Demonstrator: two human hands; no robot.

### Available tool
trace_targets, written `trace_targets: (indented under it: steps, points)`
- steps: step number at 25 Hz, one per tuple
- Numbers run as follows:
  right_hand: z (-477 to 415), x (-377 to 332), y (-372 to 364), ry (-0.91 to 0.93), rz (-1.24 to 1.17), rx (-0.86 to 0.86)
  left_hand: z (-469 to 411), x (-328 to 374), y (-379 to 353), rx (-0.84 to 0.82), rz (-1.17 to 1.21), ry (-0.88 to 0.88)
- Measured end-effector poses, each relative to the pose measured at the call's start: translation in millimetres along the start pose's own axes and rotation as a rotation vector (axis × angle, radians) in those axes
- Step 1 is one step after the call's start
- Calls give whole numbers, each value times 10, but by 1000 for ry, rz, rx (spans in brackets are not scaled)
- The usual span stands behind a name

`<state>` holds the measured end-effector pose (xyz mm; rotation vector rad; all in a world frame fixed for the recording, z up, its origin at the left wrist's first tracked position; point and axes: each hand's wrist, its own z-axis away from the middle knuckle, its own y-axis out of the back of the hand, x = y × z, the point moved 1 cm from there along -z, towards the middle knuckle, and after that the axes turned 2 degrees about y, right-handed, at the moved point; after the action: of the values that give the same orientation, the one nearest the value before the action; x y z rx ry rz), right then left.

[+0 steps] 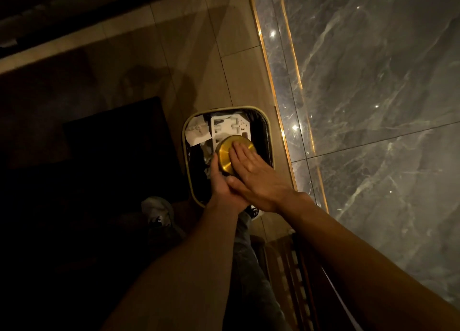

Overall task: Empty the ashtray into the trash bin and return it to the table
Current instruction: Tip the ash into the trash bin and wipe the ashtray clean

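Note:
A round gold ashtray [225, 151] is held upside down over the open trash bin [268, 129], its flat brass base facing up at me. My left hand [220, 181] grips the ashtray's near left side from below. My right hand [256, 174] lies flat with fingers spread on the upturned base. The bin has a gold rim and a black liner, and holds crumpled paper [196, 130] and a white moulded packaging piece [227, 128].
The bin stands on a tan tiled floor [239, 69] against a grey marble wall [373, 94] with gold trim on the right. A dark mat [117, 141] lies to the left. My shoe [158, 210] and leg are just below the bin.

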<state>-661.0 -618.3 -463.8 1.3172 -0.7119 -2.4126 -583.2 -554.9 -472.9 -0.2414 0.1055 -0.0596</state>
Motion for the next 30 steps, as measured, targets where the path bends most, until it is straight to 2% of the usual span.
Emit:
trace_targets:
  steps: [3,4,6,7,8,10,12,15,18,20,25,26,29,30]
  points:
    - [9,-30,99,-65,-25,283,18,-12,-12,11,30,66]
    - [3,-61,113,-73,-36,253,12,-11,-15,23,27,35]
    - [27,-107,57,-30,-60,-24,22,-33,-22,28,20,-16]
    - [38,-105,70,9,-56,-84,39,-27,-11,25,19,0]
    - [21,-80,143,42,-63,-29,72,-6,-14,31,18,29]
    - [-2,-10,361,14,-85,192,123,43,6,74,31,65]
    - [-25,83,550,13,-42,287,167,82,-10,100,34,66]
    - [-46,226,619,58,21,232,222,63,-75,58,1,144]
    - [-50,346,609,-28,-175,93,293,53,-79,14,-50,235]
    - [-23,366,582,-52,-216,38,339,60,-75,18,-61,253]
    - [100,222,614,97,52,349,400,121,-25,88,-32,254]
    - [107,209,596,159,127,310,398,136,-25,91,-39,251]
    - [52,260,479,381,419,-90,437,125,-28,110,-33,275]
    - [18,293,520,449,497,-152,465,110,-24,115,-17,307]
